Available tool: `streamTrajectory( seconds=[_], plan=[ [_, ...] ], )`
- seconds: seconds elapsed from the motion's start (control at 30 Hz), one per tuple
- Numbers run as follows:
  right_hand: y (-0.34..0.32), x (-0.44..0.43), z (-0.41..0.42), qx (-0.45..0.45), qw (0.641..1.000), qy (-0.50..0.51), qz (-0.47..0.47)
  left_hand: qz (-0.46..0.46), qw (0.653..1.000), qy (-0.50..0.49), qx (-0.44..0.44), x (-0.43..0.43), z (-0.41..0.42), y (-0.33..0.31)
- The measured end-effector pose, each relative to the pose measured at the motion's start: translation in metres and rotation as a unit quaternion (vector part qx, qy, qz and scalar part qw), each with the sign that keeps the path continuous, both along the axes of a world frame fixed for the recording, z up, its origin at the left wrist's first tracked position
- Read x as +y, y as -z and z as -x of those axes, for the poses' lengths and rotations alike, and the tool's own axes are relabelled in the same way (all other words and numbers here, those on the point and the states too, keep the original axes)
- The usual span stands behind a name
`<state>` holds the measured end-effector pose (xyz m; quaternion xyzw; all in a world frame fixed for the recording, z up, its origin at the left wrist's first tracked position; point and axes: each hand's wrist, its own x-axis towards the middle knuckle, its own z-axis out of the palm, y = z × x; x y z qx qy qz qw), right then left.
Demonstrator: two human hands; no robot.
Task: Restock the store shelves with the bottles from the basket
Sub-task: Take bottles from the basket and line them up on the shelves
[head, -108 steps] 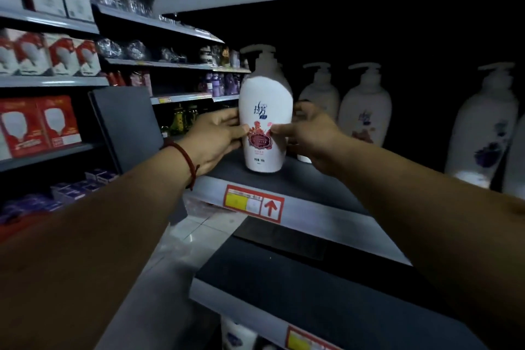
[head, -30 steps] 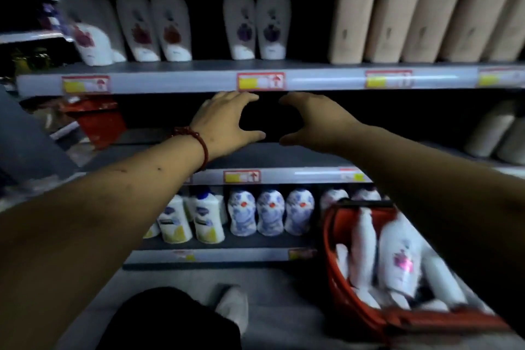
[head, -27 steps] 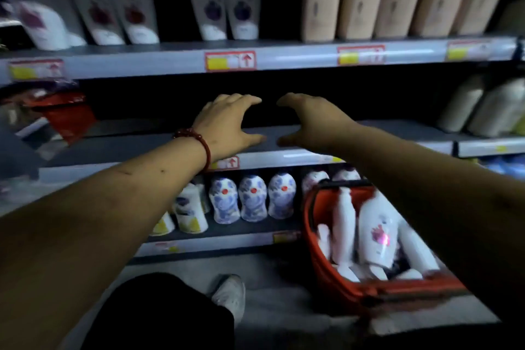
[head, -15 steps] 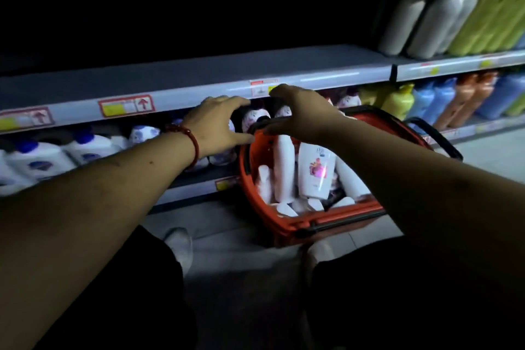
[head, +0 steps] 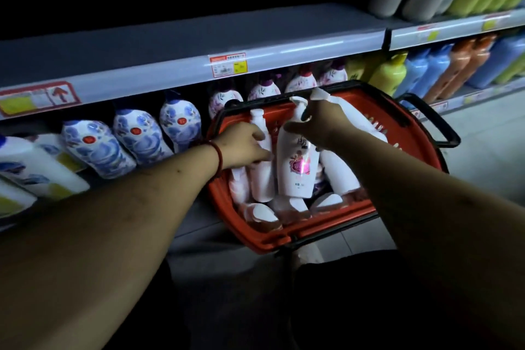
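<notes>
Grey shelf (head: 170,45) ran across the far side. The lower shelf (head: 483,91) beneath it carried three blue-and-white bottles (head: 139,136) in a row at left, and four purple-capped bottles (head: 264,91) just behind the basket.

Red basket (head: 420,156) stood on the floor, right of centre, close against the lower shelf. Contents: white pump bottles (head: 338,170). At least seven counted, some upright, some lying at the bottom; the count under the hands was unsure.

One labelled bottle (head: 297,170) stood upright mid-basket: white, pump top, dark characters above a pink flower label.

Right hand (head: 324,125): thumb across that bottle's shoulder, fingers behind the neck, pinching it.

Left hand (head: 244,145): fingers lay against a plain bottle (head: 262,179) just left of the labelled one. Could not tell whether they closed round it. One red bracelet (head: 218,156) on that wrist.
</notes>
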<state>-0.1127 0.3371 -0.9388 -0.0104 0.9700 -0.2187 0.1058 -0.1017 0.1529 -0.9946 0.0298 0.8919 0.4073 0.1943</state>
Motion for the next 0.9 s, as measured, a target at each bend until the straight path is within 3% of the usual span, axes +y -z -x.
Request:
streamTrajectory(
  seconds=[0.1, 0.23, 0.37, 0.5, 0.63, 0.9],
  plan=[
    [0.016, 0.02, 0.0, -0.094, 0.993, 0.068, 0.005, -0.051, 0.996, -0.003, -0.073, 0.023, 0.009, 0.012],
    [0.03, 0.028, -0.003, -0.197, 0.972, 0.106, 0.072, -0.02, 0.99, 0.031, -0.135, 0.039, 0.012, 0.021],
    [0.037, 0.024, -0.005, -0.184, 0.963, 0.124, 0.154, -0.027, 0.981, 0.043, -0.187, 0.043, 0.011, 0.02],
    [0.043, 0.018, -0.011, -0.183, 0.956, 0.136, 0.186, -0.031, 0.984, 0.033, -0.172, 0.041, 0.002, 0.028],
    [0.041, 0.02, -0.02, -0.208, 0.94, 0.116, 0.243, -0.096, 0.981, -0.025, -0.168, 0.035, -0.002, 0.027],
    [0.024, -0.006, -0.06, -0.126, 0.895, 0.173, 0.393, -0.21, 0.964, -0.105, -0.129, -0.005, -0.029, 0.0]
  ],
)
